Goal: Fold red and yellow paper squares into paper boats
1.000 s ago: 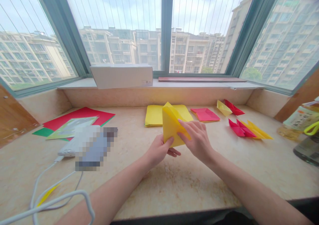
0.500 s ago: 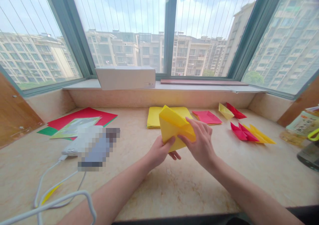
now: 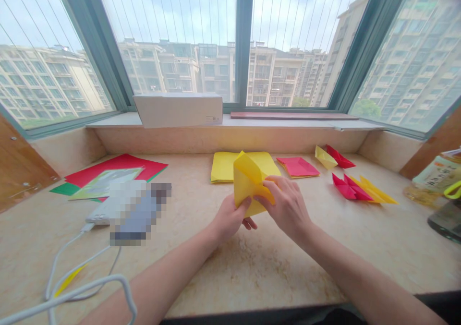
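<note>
Both hands hold a partly folded sheet of yellow paper (image 3: 248, 181) above the counter. My left hand (image 3: 232, 214) grips its lower left, thumb on the near face and other fingers behind it. With thumb and fingers, my right hand (image 3: 286, 198) pinches the right-hand flap, which is bent and curls inward. Just behind the held sheet lies a stack of yellow paper (image 3: 221, 167). To the right of that is a small pile of folded red paper squares (image 3: 298, 167).
Folded paper boats, one red (image 3: 340, 157) and one pale yellow (image 3: 325, 158), lie at the back right, with more red (image 3: 349, 188) and yellow folded pieces nearer. Red and green sheets (image 3: 115, 164), a white power bank (image 3: 126, 195) and white cables (image 3: 86, 289) are on the left.
My right hand has bent the right flap of the yellow paper inward and down, so it now curls. My left hand keeps its grip. The view has shifted slightly.
</note>
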`<state>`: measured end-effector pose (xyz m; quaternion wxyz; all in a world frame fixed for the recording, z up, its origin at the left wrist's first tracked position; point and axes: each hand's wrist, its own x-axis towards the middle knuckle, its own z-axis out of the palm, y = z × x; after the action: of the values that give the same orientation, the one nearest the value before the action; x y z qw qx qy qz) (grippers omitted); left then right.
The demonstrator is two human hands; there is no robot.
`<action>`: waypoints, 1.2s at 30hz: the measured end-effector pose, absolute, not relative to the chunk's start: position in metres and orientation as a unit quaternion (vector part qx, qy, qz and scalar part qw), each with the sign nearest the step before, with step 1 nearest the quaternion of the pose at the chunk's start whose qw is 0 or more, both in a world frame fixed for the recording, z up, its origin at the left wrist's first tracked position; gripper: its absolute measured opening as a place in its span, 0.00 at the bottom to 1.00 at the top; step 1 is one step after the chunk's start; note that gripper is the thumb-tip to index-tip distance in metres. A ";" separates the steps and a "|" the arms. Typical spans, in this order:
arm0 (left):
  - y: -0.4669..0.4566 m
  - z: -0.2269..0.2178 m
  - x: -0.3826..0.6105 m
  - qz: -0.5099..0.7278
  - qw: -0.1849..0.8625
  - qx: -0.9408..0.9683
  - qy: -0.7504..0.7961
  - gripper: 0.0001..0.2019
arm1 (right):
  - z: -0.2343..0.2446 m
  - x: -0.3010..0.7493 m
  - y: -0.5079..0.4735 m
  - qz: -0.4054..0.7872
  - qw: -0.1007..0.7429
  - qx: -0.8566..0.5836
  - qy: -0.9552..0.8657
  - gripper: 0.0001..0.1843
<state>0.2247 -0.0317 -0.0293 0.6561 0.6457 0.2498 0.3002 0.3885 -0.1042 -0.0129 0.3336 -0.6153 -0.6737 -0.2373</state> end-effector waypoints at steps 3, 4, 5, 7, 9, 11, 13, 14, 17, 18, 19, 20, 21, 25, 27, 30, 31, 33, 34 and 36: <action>-0.031 -0.029 0.225 0.305 0.657 0.644 0.246 0.24 | -0.012 0.386 -0.106 -0.234 0.346 -0.606 -0.676 0.15; -0.032 -0.028 0.224 0.306 0.660 0.642 0.244 0.24 | -0.012 0.385 -0.107 -0.238 0.357 -0.597 -0.678 0.14; -0.032 -0.027 0.224 0.305 0.664 0.639 0.241 0.24 | -0.012 0.385 -0.108 -0.245 0.370 -0.585 -0.679 0.14; -0.033 -0.025 0.223 0.302 0.671 0.633 0.239 0.24 | -0.011 0.385 -0.109 -0.261 0.391 -0.561 -0.681 0.13; -0.035 -0.022 0.222 0.300 0.678 0.628 0.236 0.24 | -0.011 0.386 -0.110 -0.277 0.402 -0.542 -0.684 0.14; -0.037 -0.019 0.221 0.299 0.686 0.622 0.230 0.24 | -0.012 0.386 -0.111 -0.293 0.402 -0.525 -0.691 0.16; -0.039 -0.017 0.221 0.299 0.695 0.614 0.224 0.23 | -0.014 0.386 -0.112 -0.317 0.393 -0.505 -0.700 0.19; -0.040 -0.016 0.220 0.300 0.701 0.608 0.222 0.23 | -0.015 0.385 -0.112 -0.329 0.384 -0.495 -0.706 0.20; -0.043 -0.016 0.220 0.307 0.717 0.588 0.216 0.23 | -0.017 0.382 -0.113 -0.358 0.353 -0.473 -0.724 0.23; -0.044 -0.016 0.219 0.309 0.721 0.583 0.213 0.23 | -0.017 0.381 -0.113 -0.363 0.345 -0.468 -0.728 0.23; -0.044 -0.016 0.219 0.309 0.724 0.580 0.210 0.23 | -0.017 0.381 -0.112 -0.366 0.340 -0.463 -0.732 0.23; -0.044 -0.017 0.219 0.307 0.727 0.578 0.207 0.24 | -0.017 0.381 -0.112 -0.369 0.338 -0.457 -0.736 0.22; -0.044 -0.017 0.219 0.304 0.730 0.577 0.204 0.25 | -0.017 0.381 -0.112 -0.370 0.336 -0.452 -0.739 0.21; -0.043 -0.017 0.218 0.302 0.739 0.566 0.206 0.31 | -0.016 0.382 -0.111 -0.372 0.325 -0.436 -0.752 0.17; -0.042 -0.015 0.218 0.317 0.733 0.556 0.230 0.32 | -0.015 0.382 -0.111 -0.373 0.315 -0.428 -0.761 0.17; -0.041 -0.012 0.219 0.378 0.704 0.540 0.264 0.30 | -0.014 0.381 -0.111 -0.371 0.301 -0.424 -0.769 0.18; -0.040 -0.012 0.220 0.404 0.693 0.535 0.265 0.29 | -0.015 0.380 -0.111 -0.368 0.297 -0.426 -0.771 0.19; -0.038 -0.011 0.220 0.443 0.676 0.529 0.260 0.27 | -0.016 0.378 -0.111 -0.358 0.296 -0.429 -0.775 0.19; -0.037 -0.010 0.220 0.453 0.670 0.528 0.257 0.26 | -0.017 0.378 -0.110 -0.351 0.297 -0.430 -0.777 0.20; -0.034 -0.010 0.219 0.457 0.666 0.531 0.255 0.25 | -0.019 0.378 -0.109 -0.334 0.306 -0.436 -0.778 0.21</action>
<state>0.2193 -0.0344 -0.0098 0.6659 0.5313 0.2554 0.4572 0.3777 -0.1086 -0.0193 0.3059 -0.4365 -0.7776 -0.3335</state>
